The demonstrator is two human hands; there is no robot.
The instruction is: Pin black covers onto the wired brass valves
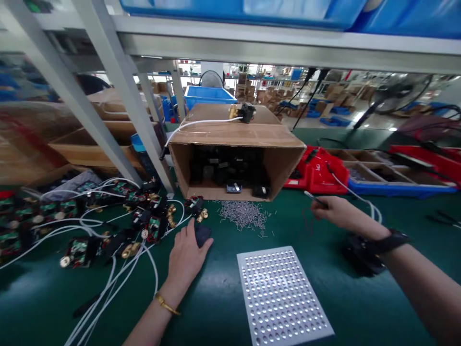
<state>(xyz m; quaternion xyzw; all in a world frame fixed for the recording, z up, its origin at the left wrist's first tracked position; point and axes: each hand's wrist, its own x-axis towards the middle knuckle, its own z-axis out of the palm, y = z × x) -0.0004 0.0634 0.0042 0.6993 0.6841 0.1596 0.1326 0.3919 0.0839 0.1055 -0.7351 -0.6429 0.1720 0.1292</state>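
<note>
My left hand (187, 257) rests on the green table with its fingers curled over a small black part (202, 234). A gold bracelet circles that wrist. Off to the right, my right hand (333, 210) pinches a thin pen-like tool (315, 198) with a white cable running back from it. A black band sits on that wrist. Between my hands lies a pile of small metal pins (243, 214), and nearer me a perforated metal plate (283, 295).
A cardboard box (284, 163) lies on its side, open toward me, with black parts inside. Circuit boards with brass fittings and white cables (137, 226) spread across the left. Red and blue trays (324, 173) stand at the right. Grey shelf posts (122, 96) rise at left.
</note>
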